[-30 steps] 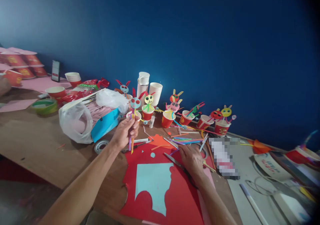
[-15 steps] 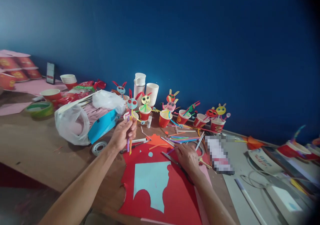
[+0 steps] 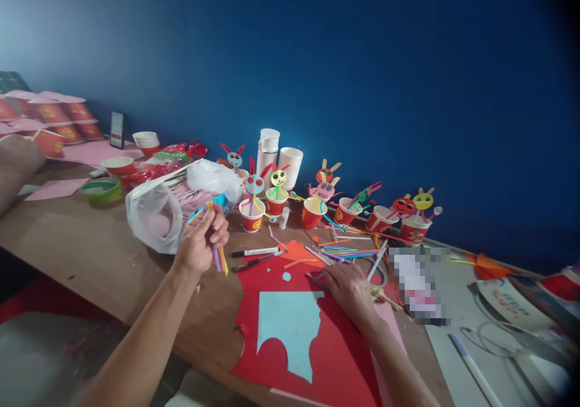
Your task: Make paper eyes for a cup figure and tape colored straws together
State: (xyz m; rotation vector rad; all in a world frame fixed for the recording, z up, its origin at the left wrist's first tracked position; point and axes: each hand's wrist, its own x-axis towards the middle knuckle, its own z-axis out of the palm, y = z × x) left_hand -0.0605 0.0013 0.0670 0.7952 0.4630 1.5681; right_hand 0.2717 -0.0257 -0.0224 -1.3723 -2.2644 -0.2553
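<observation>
My left hand [image 3: 203, 235] is raised above the table's left part, fingers closed round a purple straw [image 3: 216, 258] and a yellow straw [image 3: 223, 261]. Their lower ends stick out beneath the fist. Low over the red paper [image 3: 344, 358], my right hand [image 3: 348, 287] has its fingers bent down at the scissors [image 3: 313, 280]; only the blade end shows, the handles are hidden. Loose straws [image 3: 348, 251] lie just past that hand. A cut light-blue sheet [image 3: 287, 316] rests on the red paper, with a small blue disc [image 3: 287, 276] above it.
Red paper cups with rabbit-faced straw figures, one cup [image 3: 252, 217] among them, line the blue wall. A plastic bag [image 3: 151, 214] stands left, beside green tape [image 3: 100, 191]. Two pens [image 3: 254, 252] lie mid-table. Another person's hand [image 3: 18, 162] is at far left.
My left hand has moved left and slightly down with the straws, away from the rabbit cup. My right hand now covers more of the scissors. The view has turned a little left.
</observation>
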